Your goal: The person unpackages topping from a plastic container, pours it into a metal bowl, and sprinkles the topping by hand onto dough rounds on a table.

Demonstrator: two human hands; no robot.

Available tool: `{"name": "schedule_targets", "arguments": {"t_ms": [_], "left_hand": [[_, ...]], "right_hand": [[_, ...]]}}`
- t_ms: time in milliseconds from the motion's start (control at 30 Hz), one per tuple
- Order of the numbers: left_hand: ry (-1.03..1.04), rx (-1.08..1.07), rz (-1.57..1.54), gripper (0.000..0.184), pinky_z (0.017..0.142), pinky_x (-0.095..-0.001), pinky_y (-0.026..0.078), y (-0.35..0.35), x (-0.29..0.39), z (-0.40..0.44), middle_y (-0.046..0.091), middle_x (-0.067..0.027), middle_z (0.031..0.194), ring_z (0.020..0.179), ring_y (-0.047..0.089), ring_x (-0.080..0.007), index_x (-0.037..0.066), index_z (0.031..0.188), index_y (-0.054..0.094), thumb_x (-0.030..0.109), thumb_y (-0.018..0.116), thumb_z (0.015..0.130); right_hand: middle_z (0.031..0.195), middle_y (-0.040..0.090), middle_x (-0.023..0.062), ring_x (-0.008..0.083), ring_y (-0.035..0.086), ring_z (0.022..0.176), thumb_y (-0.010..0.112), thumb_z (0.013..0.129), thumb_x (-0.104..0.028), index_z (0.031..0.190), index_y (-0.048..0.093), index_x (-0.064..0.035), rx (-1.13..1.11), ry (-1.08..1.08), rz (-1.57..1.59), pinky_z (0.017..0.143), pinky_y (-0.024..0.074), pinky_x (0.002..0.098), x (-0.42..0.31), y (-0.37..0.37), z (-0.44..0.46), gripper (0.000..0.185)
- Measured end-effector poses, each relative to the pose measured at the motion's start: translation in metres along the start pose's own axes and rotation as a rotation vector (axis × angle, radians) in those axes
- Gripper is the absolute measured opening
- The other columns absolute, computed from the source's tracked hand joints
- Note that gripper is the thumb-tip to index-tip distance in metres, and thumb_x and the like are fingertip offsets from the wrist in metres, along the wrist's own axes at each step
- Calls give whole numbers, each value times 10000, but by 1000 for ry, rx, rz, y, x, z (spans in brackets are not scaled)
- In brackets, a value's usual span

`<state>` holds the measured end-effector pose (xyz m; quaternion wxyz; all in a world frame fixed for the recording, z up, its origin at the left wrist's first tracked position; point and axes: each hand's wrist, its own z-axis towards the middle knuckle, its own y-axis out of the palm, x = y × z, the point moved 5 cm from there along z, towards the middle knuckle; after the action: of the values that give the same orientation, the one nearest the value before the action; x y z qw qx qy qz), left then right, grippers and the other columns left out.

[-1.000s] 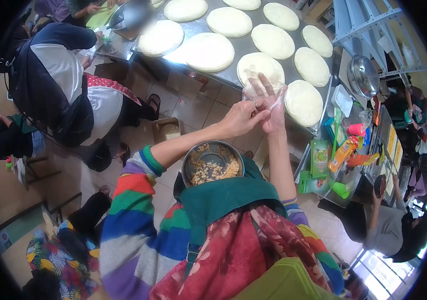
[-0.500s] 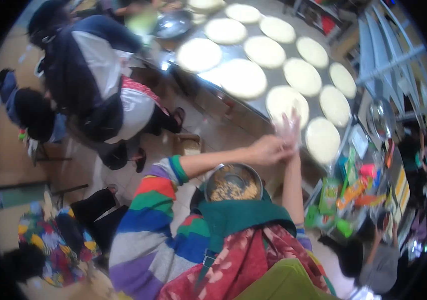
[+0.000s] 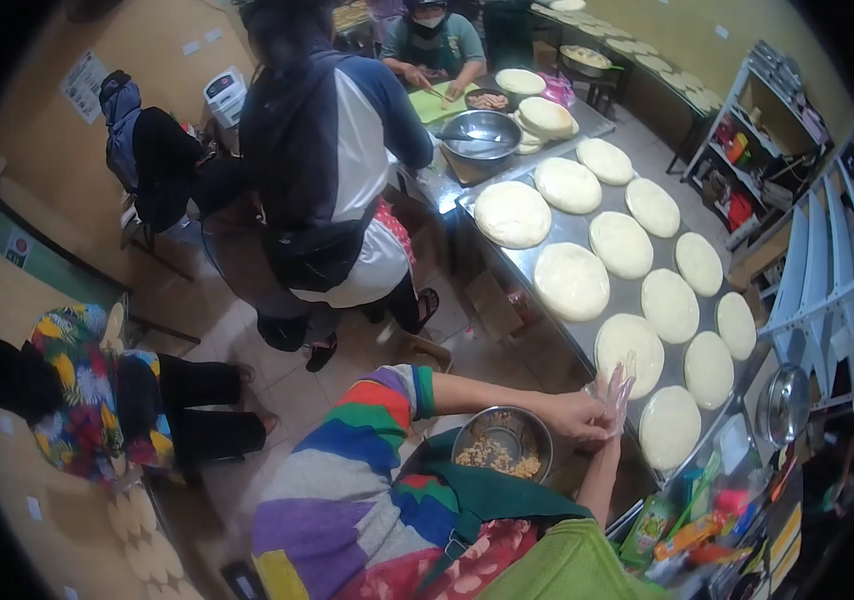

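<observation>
My right hand wears a thin clear plastic glove and points its fingers up, holding nothing. Against its palm side, my left hand is bare and closed, pinching the clear plastic glove. Both hands are just in front of a round flat dough disc at the near edge of the metal table. Below my left forearm, a metal bowl with brown crumbly filling rests against my green apron.
More dough discs lie on the table. A large metal bowl stands at its far end, near a seated masked person. A person with a dark bag stands on the left. Packets and tools lie at the lower right.
The view has swung left and up, bringing more of the room into sight. My hands stay together, the left still at the glove; the right hand's fingers now look closer together.
</observation>
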<state>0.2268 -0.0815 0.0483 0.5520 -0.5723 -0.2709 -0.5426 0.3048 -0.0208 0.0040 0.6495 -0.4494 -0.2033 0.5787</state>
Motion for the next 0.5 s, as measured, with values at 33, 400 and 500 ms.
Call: {"name": "schedule_targets", "arguments": {"t_ms": [33,400,500], "left_hand": [[-1,-11,-10,296,568,-361,446,0,1,0,577,-144,690,630,583,-261,23,879,583,317,564,860],[144,-58,-175,259,583,-318,434,-10,48,1,573,-114,721,642,540,-159,35,914,590,288,545,882],[30,-147,-161,251,608,-304,447,0,44,1,586,-118,736,663,556,-154,45,958,592,280,545,884]], "right_hand": [[1358,307,265,467,228,1286,563,813,-171,1231,437,-88,3,28,5,1052,122,593,1,3,-3,445],[1400,288,168,330,268,1309,499,845,-225,1211,487,-118,-63,122,-222,1060,156,518,0,-30,4,381],[1451,169,197,329,167,1344,455,885,-209,1280,422,-26,-342,253,-617,1072,157,465,-15,-23,8,437]]}}
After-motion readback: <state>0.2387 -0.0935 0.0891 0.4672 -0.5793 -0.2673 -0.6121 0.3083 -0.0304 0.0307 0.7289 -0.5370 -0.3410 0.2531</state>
